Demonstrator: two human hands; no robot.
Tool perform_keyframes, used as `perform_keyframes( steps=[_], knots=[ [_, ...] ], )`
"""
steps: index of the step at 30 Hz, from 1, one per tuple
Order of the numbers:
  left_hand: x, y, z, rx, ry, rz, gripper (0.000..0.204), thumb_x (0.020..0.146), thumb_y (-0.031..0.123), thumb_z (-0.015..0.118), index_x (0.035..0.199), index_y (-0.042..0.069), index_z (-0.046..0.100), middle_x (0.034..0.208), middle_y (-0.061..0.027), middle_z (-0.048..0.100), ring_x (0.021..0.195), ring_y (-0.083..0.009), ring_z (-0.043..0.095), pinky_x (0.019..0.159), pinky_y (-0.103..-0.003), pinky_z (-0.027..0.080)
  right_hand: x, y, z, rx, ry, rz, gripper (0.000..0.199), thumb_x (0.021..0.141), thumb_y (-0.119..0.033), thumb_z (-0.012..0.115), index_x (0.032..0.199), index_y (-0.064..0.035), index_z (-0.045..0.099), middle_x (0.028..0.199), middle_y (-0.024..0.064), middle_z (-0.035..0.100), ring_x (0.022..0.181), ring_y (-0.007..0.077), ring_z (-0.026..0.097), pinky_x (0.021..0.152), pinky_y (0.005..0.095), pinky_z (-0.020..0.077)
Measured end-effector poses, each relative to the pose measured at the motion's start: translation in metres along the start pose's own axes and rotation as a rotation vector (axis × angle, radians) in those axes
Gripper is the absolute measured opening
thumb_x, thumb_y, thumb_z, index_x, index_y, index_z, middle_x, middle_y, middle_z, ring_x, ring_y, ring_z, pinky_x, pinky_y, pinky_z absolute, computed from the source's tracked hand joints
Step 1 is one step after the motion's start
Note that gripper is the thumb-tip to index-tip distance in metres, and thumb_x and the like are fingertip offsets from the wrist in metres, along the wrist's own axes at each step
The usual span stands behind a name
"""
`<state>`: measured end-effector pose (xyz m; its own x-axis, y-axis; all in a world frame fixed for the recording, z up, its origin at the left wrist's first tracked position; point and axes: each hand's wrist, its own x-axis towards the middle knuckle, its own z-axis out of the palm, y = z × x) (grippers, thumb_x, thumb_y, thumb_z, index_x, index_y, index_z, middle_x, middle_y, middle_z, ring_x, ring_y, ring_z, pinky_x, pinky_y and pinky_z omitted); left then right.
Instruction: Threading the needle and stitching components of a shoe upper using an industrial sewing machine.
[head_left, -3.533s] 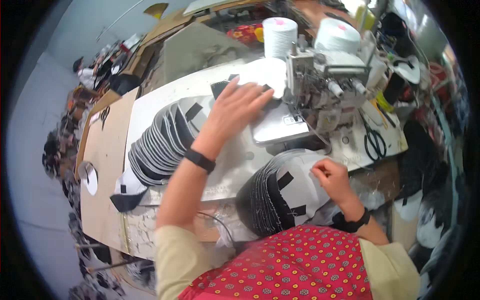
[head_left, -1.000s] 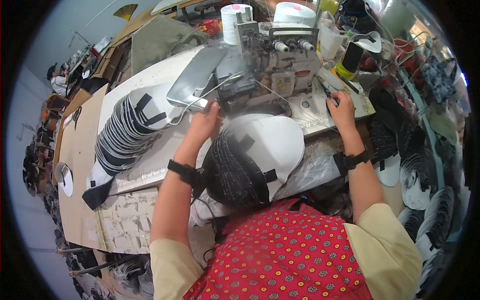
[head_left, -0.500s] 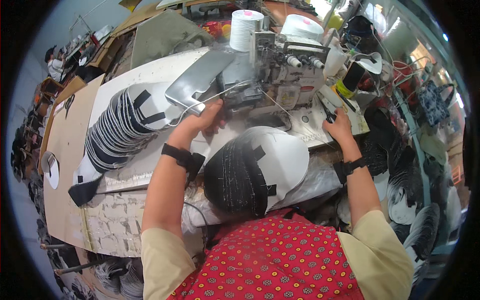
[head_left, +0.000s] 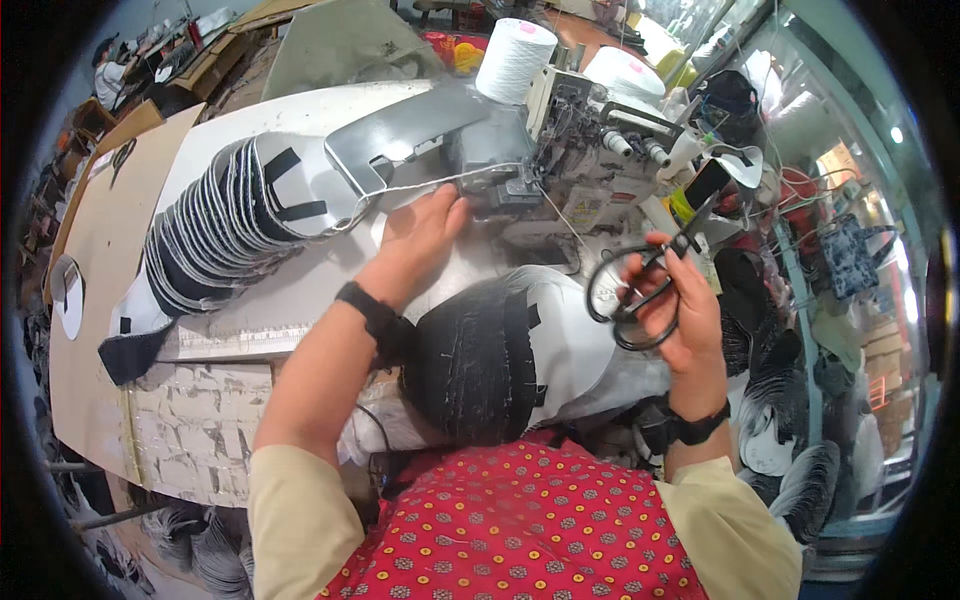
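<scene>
My right hand holds black-handled scissors, fingers through and around the loops, blades pointing up and right. My left hand lies beside the sewing machine, fingers stretched toward its stitching area, their tips partly hidden. Just above those fingertips a white cord runs from the machine to a fanned row of dark, white-edged fabric pieces on the left. A stack of black and white curved pieces rests in front of me, below both hands.
A grey metal plate juts left from the machine. Thread cones stand behind it. Another pair of scissors lies on the tan board at far left. More cut pieces hang at right.
My right hand has lifted the scissors off the machine bed and brought them nearer me. My left hand has shifted slightly right, its fingers straighter. The whole view has tilted.
</scene>
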<state>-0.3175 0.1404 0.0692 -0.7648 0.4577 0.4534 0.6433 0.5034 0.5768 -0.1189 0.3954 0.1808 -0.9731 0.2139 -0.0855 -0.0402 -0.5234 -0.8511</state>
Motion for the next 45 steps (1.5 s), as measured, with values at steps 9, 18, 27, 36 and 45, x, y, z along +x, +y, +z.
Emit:
perform_keyframes(
  steps=[9,18,27,36,45],
  knots=[
    [0.006,-0.006,0.017,0.036,-0.008,-0.132,0.027,0.101,0.031,0.036,0.103,0.010,0.052,0.078,-0.0193,0.064,0.076,-0.0438,0.061,0.069,-0.052,0.047,0.051,0.031,0.086,-0.286,0.002,-0.385,0.018,0.101,-0.014,0.045,0.114,-0.0059,0.054,0.099,0.0153,0.071,0.065,0.0046,0.054,0.055,0.0184,0.0430],
    [0.005,-0.001,0.005,-0.389,-0.109,-0.331,0.040,0.101,0.039,0.037,0.095,0.007,0.059,0.079,-0.0164,0.064,0.078,-0.0339,0.063,0.073,-0.042,0.049,0.108,0.066,0.130,-0.820,-0.129,-0.585,0.017,0.099,-0.015,0.054,0.106,-0.0013,0.059,0.088,0.0087,0.071,0.055,0.0057,0.056,0.051,0.0217,0.0456],
    [-0.010,-0.014,0.013,-0.596,0.076,-0.390,0.036,0.081,0.013,0.075,0.112,-0.002,0.064,0.100,-0.0133,0.070,0.086,-0.0206,0.067,0.074,-0.032,0.053,0.129,0.082,0.135,-1.234,-0.174,-0.681,0.015,0.097,-0.015,0.055,0.099,-0.0001,0.059,0.072,0.0092,0.065,0.050,0.0153,0.060,0.052,0.0303,0.0475],
    [-0.006,-0.018,0.017,-0.843,0.042,-0.497,0.026,0.080,-0.001,0.075,0.104,0.000,0.063,0.089,-0.0027,0.064,0.079,-0.0097,0.059,0.071,-0.024,0.052,0.118,0.071,0.142,-1.049,-0.133,-0.682,0.019,0.097,-0.015,0.055,0.103,0.0013,0.060,0.074,0.0111,0.067,0.050,0.0152,0.062,0.047,0.0300,0.0481],
    [-0.009,-0.021,0.022,-0.831,0.079,-0.430,0.027,0.082,0.002,0.074,0.105,-0.001,0.060,0.090,-0.0042,0.065,0.079,-0.0103,0.060,0.071,-0.024,0.051,0.127,0.074,0.139,-1.148,-0.207,-0.519,0.022,0.099,-0.015,0.052,0.106,0.0036,0.060,0.080,0.0072,0.070,0.050,0.0078,0.056,0.045,0.0226,0.0444]
  ],
)
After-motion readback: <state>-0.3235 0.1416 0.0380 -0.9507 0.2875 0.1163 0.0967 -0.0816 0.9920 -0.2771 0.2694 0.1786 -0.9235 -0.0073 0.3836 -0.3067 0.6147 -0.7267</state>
